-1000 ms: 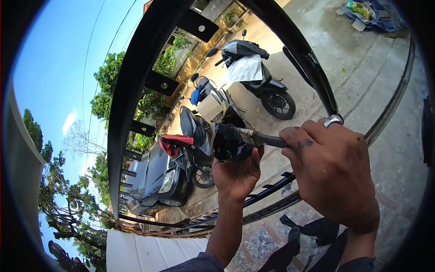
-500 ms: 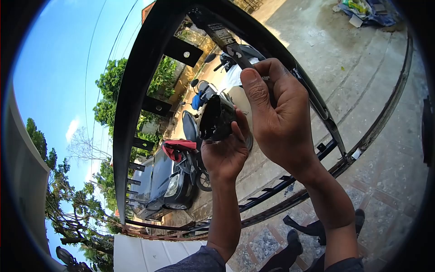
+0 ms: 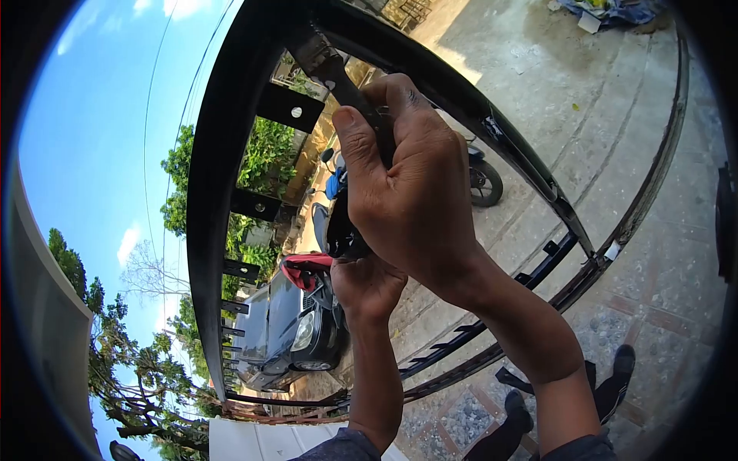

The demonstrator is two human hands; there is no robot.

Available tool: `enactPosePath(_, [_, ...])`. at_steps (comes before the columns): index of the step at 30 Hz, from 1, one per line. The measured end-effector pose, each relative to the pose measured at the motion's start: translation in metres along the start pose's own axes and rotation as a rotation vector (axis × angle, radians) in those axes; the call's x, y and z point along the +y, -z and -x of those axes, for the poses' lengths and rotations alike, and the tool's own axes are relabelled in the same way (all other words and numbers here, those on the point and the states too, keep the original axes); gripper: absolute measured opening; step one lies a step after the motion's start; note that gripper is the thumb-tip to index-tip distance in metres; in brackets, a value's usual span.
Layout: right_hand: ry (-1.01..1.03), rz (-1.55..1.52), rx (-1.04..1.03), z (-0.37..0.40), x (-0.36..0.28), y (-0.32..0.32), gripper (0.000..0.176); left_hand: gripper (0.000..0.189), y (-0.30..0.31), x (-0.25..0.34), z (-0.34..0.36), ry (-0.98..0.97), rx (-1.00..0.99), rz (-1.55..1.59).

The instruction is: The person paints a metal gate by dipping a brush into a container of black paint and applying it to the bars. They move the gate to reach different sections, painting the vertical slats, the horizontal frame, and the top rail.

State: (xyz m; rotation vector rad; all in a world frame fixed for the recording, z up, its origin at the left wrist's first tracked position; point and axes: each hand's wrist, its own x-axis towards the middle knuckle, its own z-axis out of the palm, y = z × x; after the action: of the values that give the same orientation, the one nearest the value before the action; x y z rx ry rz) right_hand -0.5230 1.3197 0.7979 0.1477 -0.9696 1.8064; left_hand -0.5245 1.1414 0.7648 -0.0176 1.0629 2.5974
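Note:
My right hand [image 3: 419, 177] is closed around the handle of a paintbrush [image 3: 330, 71], its thumb lying along the handle. The brush's dark head reaches the upper corner of a black metal frame [image 3: 213, 169] and appears to touch it. Lower down, my left hand [image 3: 367, 284] is closed around a small container [image 3: 342, 230] with a dark, black-coated inside. Most of this container and the left fingers are hidden behind my right hand. Flat black tabs [image 3: 288, 109] with holes stick out from the frame's side bar.
Beyond the frame stand a dark car [image 3: 288, 326] and motorcycles, one with a red cloth [image 3: 306, 269] on it. A floor rail [image 3: 653, 177] curves across the concrete. A blue bundle [image 3: 615, 11] lies at the far right. My feet [image 3: 519, 411] are below on stone-patterned paving.
My right hand has moved left and up with the paintbrush, nearer the frame's corner. It now covers much of the container. The view has shifted slightly.

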Motion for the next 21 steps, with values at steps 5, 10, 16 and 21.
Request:
enactPosePath(5, [-0.207,-0.185,-0.034,-0.004,-0.016,0.022,0.017,0.048,-0.008,-0.012,-0.008,0.003,-0.028,-0.004])
enactPosePath(10, [-0.085,-0.029,-0.083,-0.014,-0.006,0.015,0.015,0.044,-0.019,-0.017,-0.016,0.023,0.053,-0.013])
enactPosePath(16, [-0.185,-0.123,-0.089,-0.012,-0.005,0.023,0.016,0.044,-0.014,-0.021,-0.021,0.025,0.061,0.010])
enactPosePath(21, [-0.061,-0.076,-0.156,0.002,-0.005,0.003,0.017,0.043,-0.009,-0.016,-0.020,0.030,0.065,0.041])
